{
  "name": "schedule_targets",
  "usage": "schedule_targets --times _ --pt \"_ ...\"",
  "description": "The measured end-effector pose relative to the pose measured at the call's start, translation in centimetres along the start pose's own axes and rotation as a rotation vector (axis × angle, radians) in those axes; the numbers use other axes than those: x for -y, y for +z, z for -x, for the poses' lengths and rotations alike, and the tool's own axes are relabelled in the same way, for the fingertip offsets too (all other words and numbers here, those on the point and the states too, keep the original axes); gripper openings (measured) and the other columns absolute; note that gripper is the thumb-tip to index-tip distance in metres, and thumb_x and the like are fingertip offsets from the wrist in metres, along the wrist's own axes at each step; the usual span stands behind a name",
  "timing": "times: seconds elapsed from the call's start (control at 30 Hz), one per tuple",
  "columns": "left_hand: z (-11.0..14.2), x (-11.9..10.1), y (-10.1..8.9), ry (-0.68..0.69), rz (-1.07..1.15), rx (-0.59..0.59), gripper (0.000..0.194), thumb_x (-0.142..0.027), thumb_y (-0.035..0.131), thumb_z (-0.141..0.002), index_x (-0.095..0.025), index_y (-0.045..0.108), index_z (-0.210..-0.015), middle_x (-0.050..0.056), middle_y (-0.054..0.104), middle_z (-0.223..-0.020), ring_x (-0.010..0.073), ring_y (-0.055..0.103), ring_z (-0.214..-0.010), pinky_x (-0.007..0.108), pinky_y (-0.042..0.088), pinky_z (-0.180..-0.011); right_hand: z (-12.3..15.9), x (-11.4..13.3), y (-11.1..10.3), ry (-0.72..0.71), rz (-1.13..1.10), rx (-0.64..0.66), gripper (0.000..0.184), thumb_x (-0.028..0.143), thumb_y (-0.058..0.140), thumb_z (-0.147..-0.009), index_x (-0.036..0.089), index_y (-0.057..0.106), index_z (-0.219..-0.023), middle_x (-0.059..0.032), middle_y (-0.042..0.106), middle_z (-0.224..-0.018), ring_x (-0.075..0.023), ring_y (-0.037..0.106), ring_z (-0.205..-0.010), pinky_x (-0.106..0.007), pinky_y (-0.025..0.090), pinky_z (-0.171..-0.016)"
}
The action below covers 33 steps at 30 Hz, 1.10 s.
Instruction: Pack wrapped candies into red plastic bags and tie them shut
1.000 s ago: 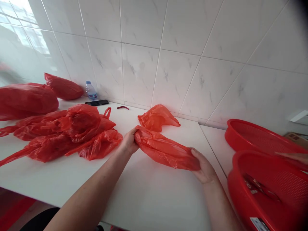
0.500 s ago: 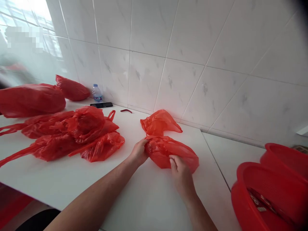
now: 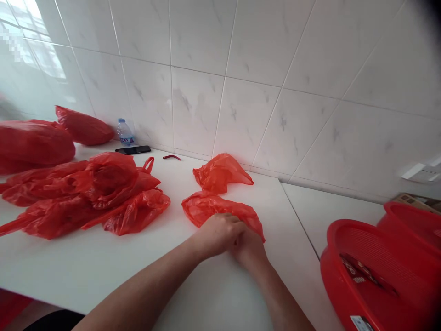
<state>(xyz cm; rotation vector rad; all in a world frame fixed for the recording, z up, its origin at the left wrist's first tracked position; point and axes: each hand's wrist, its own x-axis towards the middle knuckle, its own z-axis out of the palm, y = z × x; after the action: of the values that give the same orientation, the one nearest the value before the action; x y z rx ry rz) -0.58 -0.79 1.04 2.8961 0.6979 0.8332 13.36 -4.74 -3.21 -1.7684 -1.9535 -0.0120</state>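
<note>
My left hand [image 3: 220, 234] and my right hand [image 3: 251, 250] are pressed together at the near side of a thin red plastic bag [image 3: 196, 207]. The bag is crumpled and lies flat on the white table, spreading out beyond my hands to the left and right. Both hands are closed on its near part. The left fingers curl over at the top and hide most of the right fingers, along with the gathered plastic between them. Just behind it, close to the wall, rests a second crumpled red bag [image 3: 222, 172], untouched.
Several filled red bags [image 3: 113, 179] are heaped on the left of the white table [image 3: 206, 294]. Along the tiled wall are a water bottle [image 3: 124, 132], a black phone [image 3: 132, 150] and a small dark-red curved object [image 3: 171, 157]. Red plastic baskets [image 3: 330, 271] stand at the right.
My hands were apart on the bag and have come together at its near side. The bag has shifted left and been turned or reshaped. The view has swung slightly right.
</note>
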Motion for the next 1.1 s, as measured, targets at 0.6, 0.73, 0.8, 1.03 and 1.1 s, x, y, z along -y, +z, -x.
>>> schedule_targets --times 0.6,0.73,0.8,1.03,1.1 --pt "0.8 1.7 0.6 -0.306 -0.130 0.247 0.032 -0.029 0.058 -0.074 -0.026 0.064 -0.106 0.007 0.061 -0.109 0.0262 0.054 -0.101 0.038 0.042 -0.084 -0.2 -1.7 -0.1 -0.104 0.145 -0.151 0.032 0.026 0.039 -0.093 0.019 0.059 -0.118 -0.0076 0.063 -0.114 -0.0232 0.052 -0.109 -0.035 0.041 -0.090" --pt "1.4 1.8 0.8 -0.342 0.059 0.468 0.055 -0.040 0.063 -0.068 -0.033 0.057 -0.122 0.004 0.064 -0.107 0.0263 0.061 -0.092 0.032 0.047 -0.071 -0.7 -3.9 0.8 0.137 0.289 -0.028 0.048 0.049 0.037 -0.093 0.018 0.057 -0.123 -0.0139 0.052 -0.131 -0.0317 0.042 -0.123 -0.046 0.035 -0.096" --pt "1.5 1.9 0.6 -0.334 0.118 0.520 0.053 -0.036 0.062 -0.069 -0.034 0.057 -0.122 0.001 0.068 -0.091 0.0219 0.064 -0.076 0.027 0.044 -0.058 -0.9 -4.9 0.8 0.216 0.305 -0.015 0.048 0.050 0.038 -0.092 0.017 0.059 -0.119 -0.0147 0.053 -0.129 -0.0317 0.041 -0.123 -0.046 0.035 -0.095" --pt "0.9 1.9 -0.6 -0.253 0.079 0.121 0.027 -0.033 0.058 -0.080 -0.024 0.066 -0.104 0.005 0.068 -0.091 0.0204 0.062 -0.080 0.028 0.046 -0.066 -0.9 -4.3 0.5 0.063 0.193 -0.289 0.027 0.030 0.048 -0.088 0.017 0.065 -0.105 -0.0117 0.061 -0.113 -0.0266 0.051 -0.108 -0.044 0.036 -0.093" --pt "0.7 1.9 -1.1 -0.272 0.028 -0.022 0.024 -0.032 0.050 -0.086 -0.021 0.064 -0.103 0.007 0.067 -0.093 0.0210 0.061 -0.086 0.030 0.047 -0.071 -0.7 -3.6 0.7 0.016 0.167 -0.291 0.025 0.025 0.049 -0.087 0.016 0.065 -0.104 -0.0117 0.061 -0.112 -0.0252 0.053 -0.104 -0.042 0.039 -0.091"
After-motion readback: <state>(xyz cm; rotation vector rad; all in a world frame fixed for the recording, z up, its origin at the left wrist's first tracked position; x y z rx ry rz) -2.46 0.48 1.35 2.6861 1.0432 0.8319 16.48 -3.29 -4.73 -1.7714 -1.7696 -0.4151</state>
